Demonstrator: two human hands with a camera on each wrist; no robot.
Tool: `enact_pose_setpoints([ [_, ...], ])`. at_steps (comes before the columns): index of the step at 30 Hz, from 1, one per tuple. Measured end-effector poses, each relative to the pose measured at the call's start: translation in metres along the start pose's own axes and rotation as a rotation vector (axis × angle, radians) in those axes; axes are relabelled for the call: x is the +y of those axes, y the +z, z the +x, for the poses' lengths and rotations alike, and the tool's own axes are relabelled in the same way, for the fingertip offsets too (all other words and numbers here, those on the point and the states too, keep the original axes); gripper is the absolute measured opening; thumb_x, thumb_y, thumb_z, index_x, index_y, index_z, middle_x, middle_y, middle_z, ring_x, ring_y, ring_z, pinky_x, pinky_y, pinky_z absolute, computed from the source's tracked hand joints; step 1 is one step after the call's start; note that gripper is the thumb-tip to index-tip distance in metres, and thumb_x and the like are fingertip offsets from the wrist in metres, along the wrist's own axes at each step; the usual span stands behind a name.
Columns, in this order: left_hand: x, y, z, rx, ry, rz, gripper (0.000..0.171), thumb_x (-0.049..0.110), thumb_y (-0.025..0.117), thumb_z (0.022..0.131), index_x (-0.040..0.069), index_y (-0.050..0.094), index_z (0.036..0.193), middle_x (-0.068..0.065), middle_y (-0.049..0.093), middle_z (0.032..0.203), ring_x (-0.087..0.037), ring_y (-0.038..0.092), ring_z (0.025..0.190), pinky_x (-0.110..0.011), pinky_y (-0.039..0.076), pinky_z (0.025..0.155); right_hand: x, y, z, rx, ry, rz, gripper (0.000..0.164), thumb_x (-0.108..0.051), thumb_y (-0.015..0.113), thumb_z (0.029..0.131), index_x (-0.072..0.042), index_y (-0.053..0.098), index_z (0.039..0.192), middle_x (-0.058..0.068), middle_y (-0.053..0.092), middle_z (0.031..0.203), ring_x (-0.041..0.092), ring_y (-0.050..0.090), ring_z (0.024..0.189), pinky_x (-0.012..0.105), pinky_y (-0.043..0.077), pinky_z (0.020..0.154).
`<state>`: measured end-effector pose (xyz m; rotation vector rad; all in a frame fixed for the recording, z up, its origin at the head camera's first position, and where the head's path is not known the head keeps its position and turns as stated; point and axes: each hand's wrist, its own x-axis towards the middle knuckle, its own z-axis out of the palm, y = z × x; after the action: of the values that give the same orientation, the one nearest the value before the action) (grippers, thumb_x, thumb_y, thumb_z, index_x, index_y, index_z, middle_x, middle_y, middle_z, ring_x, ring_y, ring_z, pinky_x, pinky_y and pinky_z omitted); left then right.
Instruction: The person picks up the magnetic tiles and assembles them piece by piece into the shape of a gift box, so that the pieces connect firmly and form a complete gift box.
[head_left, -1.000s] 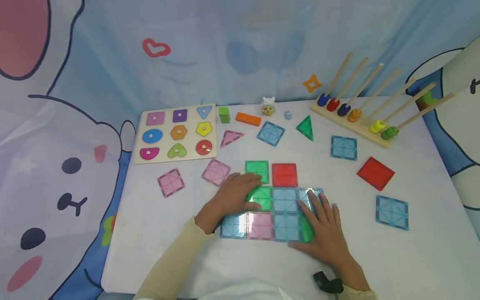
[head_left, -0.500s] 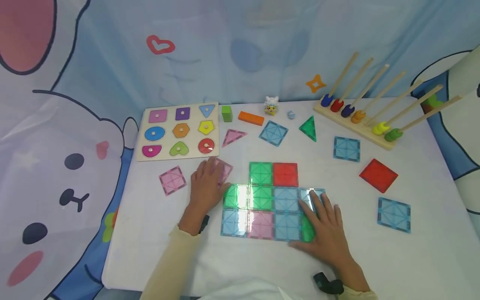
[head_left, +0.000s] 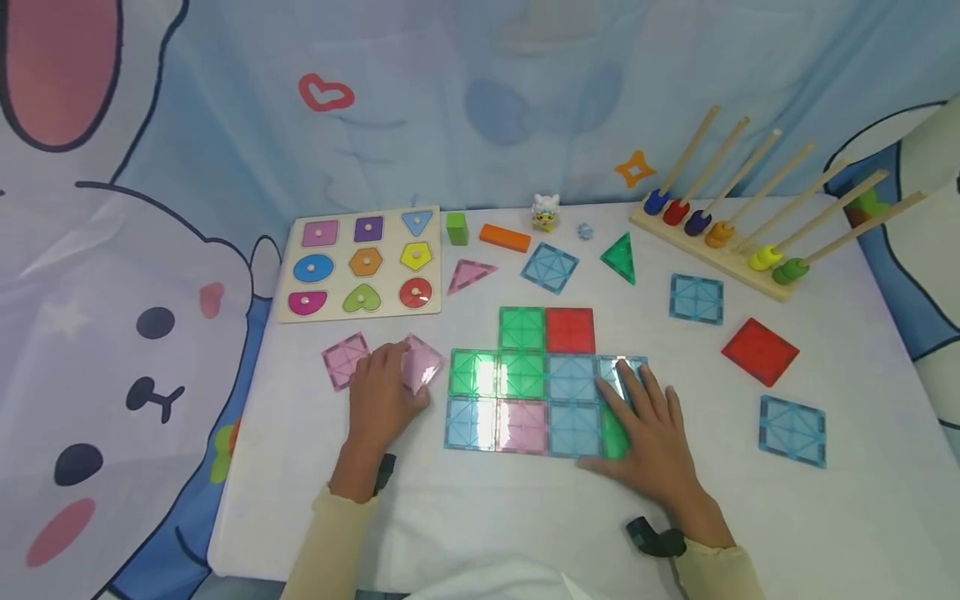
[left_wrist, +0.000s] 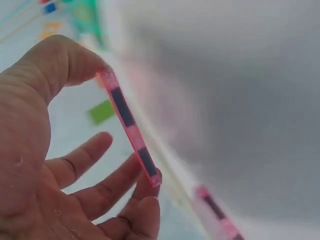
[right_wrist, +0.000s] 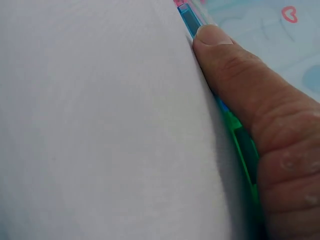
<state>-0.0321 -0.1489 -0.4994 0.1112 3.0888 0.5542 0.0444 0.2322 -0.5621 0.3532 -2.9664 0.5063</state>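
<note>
My left hand (head_left: pixel 381 400) pinches a pink square magnetic tile (head_left: pixel 422 363) between thumb and fingers, left of the joined tiles. In the left wrist view this pink tile (left_wrist: pixel 129 127) is seen edge-on, thumb at one end and fingertips at the other. Beside that hand lies another pink square tile (head_left: pixel 345 360), partly behind the fingers. My right hand (head_left: pixel 654 437) rests with spread fingers over the right end of the tile block, covering part of a green tile (head_left: pixel 615 435) and a blue tile (head_left: pixel 618 373). Its thumb (right_wrist: pixel 235 70) lies along the block's near edge.
A shape puzzle board (head_left: pixel 360 265) stands at the back left. Behind the block are a pink triangle (head_left: pixel 471 273), a blue tile (head_left: pixel 550 267) and a green triangle (head_left: pixel 621 258). A pegged bead rack (head_left: pixel 720 250) and a loose red tile (head_left: pixel 761 351) are at the right.
My left hand has left a green tile at the block's left end, then gripped the pink tile and drawn it left and nearer. The block and right hand have shifted slightly away from me.
</note>
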Motion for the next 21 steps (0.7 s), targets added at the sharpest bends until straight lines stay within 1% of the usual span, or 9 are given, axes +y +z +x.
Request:
enact_pose_setpoints([
  [2, 0.008, -0.007, -0.018, 0.027, 0.058, -0.058, 0.069, 0.029, 0.081, 0.068, 0.014, 0.050, 0.127, -0.006, 0.053, 0.128, -0.027, 0.048, 0.115, -0.047, 0.042, 0.091, 0.000, 0.000, 0.002, -0.002, -0.003, 0.000, 0.115, -0.084, 0.063, 0.052, -0.029, 0.031, 0.148, 0.006, 0.013, 0.158, 0.035, 0.006, 0.143, 0.061, 0.004, 0.110],
  [4, 0.021, -0.012, -0.036, 0.012, 0.191, -0.109, 0.065, 0.028, 0.080, 0.068, 0.017, 0.051, 0.125, 0.000, 0.054, 0.127, -0.022, 0.049, 0.114, -0.045, 0.042, 0.090, 0.000, -0.001, 0.002, 0.000, 0.001, 0.003, 0.115, -0.083, 0.064, 0.052, -0.030, 0.031, 0.148, 0.005, 0.013, 0.158, 0.034, 0.006, 0.144, 0.061, 0.003, 0.110],
  [6, 0.038, -0.011, -0.053, -0.057, 0.372, -0.144, 0.064, 0.027, 0.078, 0.068, 0.020, 0.052, 0.126, 0.005, 0.053, 0.129, -0.017, 0.047, 0.116, -0.042, 0.041, 0.090, 0.001, -0.002, 0.002, 0.005, 0.008, 0.008, 0.116, -0.082, 0.066, 0.051, -0.030, 0.031, 0.148, 0.005, 0.013, 0.158, 0.034, 0.006, 0.144, 0.061, 0.003, 0.110],
  [9, 0.062, 0.002, -0.071, -0.191, 0.624, -0.129, 0.068, 0.030, 0.076, 0.069, 0.026, 0.049, 0.131, 0.009, 0.049, 0.133, -0.014, 0.043, 0.119, -0.038, 0.038, 0.088, 0.002, -0.003, 0.001, 0.014, 0.021, 0.014, 0.117, -0.081, 0.069, 0.049, -0.030, 0.032, 0.148, 0.005, 0.013, 0.158, 0.034, 0.006, 0.144, 0.061, 0.003, 0.110],
  [11, 0.073, 0.015, -0.079, -0.233, 0.730, -0.098, 0.069, 0.029, 0.075, 0.069, 0.026, 0.049, 0.133, 0.008, 0.048, 0.134, -0.014, 0.043, 0.120, -0.036, 0.038, 0.087, 0.002, -0.002, 0.001, 0.018, 0.019, 0.021, 0.116, -0.080, 0.069, 0.049, -0.029, 0.032, 0.147, 0.005, 0.014, 0.158, 0.034, 0.006, 0.144, 0.060, 0.003, 0.110],
  [12, 0.076, 0.021, -0.082, -0.229, 0.760, -0.074, 0.069, 0.029, 0.075, 0.069, 0.025, 0.050, 0.132, 0.007, 0.049, 0.134, -0.014, 0.043, 0.119, -0.035, 0.038, 0.087, 0.002, -0.002, 0.001, 0.018, 0.016, 0.022, 0.116, -0.080, 0.069, 0.049, -0.030, 0.032, 0.147, 0.005, 0.014, 0.158, 0.033, 0.006, 0.144, 0.060, 0.003, 0.110],
  [14, 0.079, 0.033, -0.087, -0.216, 0.780, -0.047, 0.066, 0.026, 0.074, 0.069, 0.025, 0.052, 0.131, 0.005, 0.048, 0.134, -0.015, 0.042, 0.120, -0.034, 0.038, 0.086, 0.001, 0.000, 0.002, 0.014, 0.009, 0.023, 0.115, -0.081, 0.067, 0.050, -0.030, 0.032, 0.148, 0.005, 0.014, 0.158, 0.033, 0.006, 0.144, 0.060, 0.003, 0.110],
  [18, 0.076, 0.050, -0.092, -0.187, 0.741, -0.057, 0.059, 0.026, 0.074, 0.071, 0.028, 0.055, 0.126, 0.002, 0.041, 0.141, -0.018, 0.036, 0.125, -0.037, 0.036, 0.089, 0.001, 0.003, 0.004, 0.010, 0.003, 0.012, 0.115, -0.084, 0.063, 0.051, -0.032, 0.030, 0.148, 0.003, 0.011, 0.159, 0.033, 0.005, 0.144, 0.060, 0.004, 0.110],
  [21, 0.072, 0.055, -0.093, -0.163, 0.722, -0.090, 0.054, 0.029, 0.075, 0.072, 0.030, 0.058, 0.123, 0.003, 0.041, 0.141, -0.019, 0.034, 0.127, -0.039, 0.035, 0.089, 0.001, 0.003, 0.005, 0.015, 0.004, 0.008, 0.115, -0.084, 0.064, 0.051, -0.032, 0.030, 0.148, 0.003, 0.011, 0.159, 0.033, 0.005, 0.144, 0.059, 0.004, 0.110],
])
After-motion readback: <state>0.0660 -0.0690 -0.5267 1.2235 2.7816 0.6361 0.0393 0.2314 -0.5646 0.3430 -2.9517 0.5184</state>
